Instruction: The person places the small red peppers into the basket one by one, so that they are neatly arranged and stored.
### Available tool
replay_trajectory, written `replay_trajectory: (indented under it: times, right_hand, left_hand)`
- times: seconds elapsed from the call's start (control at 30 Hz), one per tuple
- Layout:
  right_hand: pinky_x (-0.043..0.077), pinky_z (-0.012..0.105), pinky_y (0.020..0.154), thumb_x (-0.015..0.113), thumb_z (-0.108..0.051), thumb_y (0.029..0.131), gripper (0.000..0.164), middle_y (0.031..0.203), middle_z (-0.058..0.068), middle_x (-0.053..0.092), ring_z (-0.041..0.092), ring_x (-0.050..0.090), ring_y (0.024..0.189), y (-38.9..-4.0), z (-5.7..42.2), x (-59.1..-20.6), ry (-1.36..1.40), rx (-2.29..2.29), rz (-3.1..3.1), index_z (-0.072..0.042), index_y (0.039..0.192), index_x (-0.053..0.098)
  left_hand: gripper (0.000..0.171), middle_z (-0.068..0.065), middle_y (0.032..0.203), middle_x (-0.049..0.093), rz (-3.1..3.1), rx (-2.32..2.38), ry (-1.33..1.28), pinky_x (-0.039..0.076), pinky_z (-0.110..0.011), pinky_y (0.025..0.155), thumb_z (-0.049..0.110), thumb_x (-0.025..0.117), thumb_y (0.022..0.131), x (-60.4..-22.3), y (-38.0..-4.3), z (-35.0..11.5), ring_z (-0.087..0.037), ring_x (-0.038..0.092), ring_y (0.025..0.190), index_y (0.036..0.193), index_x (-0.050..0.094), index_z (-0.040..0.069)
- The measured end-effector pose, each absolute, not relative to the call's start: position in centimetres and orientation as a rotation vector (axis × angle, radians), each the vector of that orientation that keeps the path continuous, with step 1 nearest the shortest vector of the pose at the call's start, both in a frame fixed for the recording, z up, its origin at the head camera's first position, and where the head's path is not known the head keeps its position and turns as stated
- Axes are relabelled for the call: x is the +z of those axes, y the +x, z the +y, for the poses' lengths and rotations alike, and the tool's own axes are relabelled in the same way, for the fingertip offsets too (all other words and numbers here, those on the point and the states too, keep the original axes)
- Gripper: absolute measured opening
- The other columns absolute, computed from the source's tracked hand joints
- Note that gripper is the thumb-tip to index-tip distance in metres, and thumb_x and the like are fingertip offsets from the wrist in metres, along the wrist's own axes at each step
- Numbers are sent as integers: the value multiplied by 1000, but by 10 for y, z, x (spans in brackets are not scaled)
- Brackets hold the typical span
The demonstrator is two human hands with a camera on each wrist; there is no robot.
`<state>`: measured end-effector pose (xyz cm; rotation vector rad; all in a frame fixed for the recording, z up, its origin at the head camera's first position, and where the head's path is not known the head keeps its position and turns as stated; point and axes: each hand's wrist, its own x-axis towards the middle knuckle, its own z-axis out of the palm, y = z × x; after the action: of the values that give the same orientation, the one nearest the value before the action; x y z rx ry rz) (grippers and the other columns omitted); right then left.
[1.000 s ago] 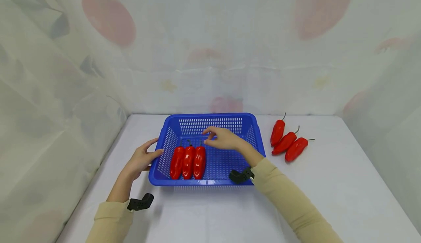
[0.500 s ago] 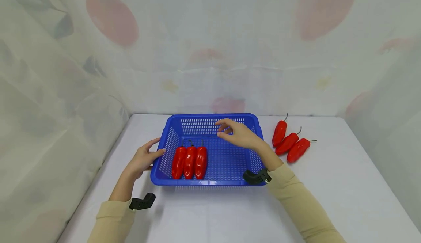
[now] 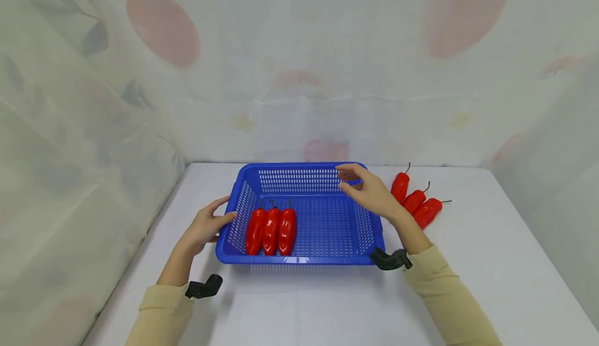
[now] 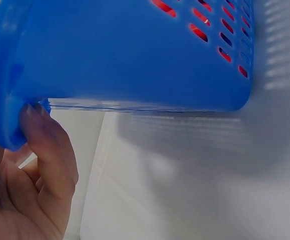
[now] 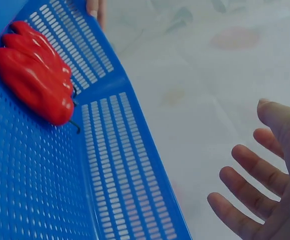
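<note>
A blue plastic basket [image 3: 323,260] with slotted walls stands on the table. My left hand [image 3: 206,226] grips its left rim, thumb over the top and fingers curled under the lip in the left wrist view. Three red chili peppers [image 3: 271,231] lie side by side in the basket's left half, stems toward the back. Over the basket's back right corner hovers my right hand [image 3: 369,190], fingers apart and nothing between them, as the right wrist view also shows. Right of the basket, three more red chili peppers [image 3: 427,213] lie on the table, partly hidden by my right hand and forearm.
The white table [image 3: 491,263] runs back to a pale curtain [image 3: 262,49] with faint fruit prints, which also hangs along the left and right sides. A black wrist camera [image 3: 204,286] sits at the left cuff, another black camera [image 3: 390,259] at the right cuff.
My right hand has moved right, from beside the peppers in the basket to its back right corner, its fingers spreading. The left hand keeps its grip on the rim.
</note>
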<state>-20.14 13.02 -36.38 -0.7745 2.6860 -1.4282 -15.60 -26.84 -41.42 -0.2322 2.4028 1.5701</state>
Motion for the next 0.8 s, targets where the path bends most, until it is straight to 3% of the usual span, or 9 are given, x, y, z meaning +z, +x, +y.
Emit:
replay_trajectory:
  times: [0.33, 0.57, 0.8]
  right_hand:
    - [45, 48, 94, 56, -25, 92, 47, 127, 11, 53, 27, 49, 118, -191, 165, -375, -555, -1585, 2772, -19, 136, 41]
    - [42, 54, 95, 54, -9, 92, 52, 131, 21, 47, 37, 47, 119, -173, 182, -364, -451, -1670, 2825, -6, 139, 34]
    - [45, 43, 95, 54, -27, 93, 55, 134, 15, 46, 34, 45, 120, -187, 220, -403, -229, -1690, 2935, -18, 142, 32]
  left_hand:
    - [68, -26, 110, 61, 2395, 1577, -234, 57, -42, 62, 31, 58, 90, -418, -158, -270, -26, 68, 75, 147, 23, 18]
    - [69, -26, 111, 60, 2410, 1565, -234, 57, -42, 63, 34, 60, 88, -417, -157, -269, -25, 68, 76, 146, 25, 19]
    - [69, -26, 109, 61, 2408, 1569, -237, 57, -42, 63, 34, 61, 88, -418, -158, -269, -25, 68, 75, 146, 26, 19]
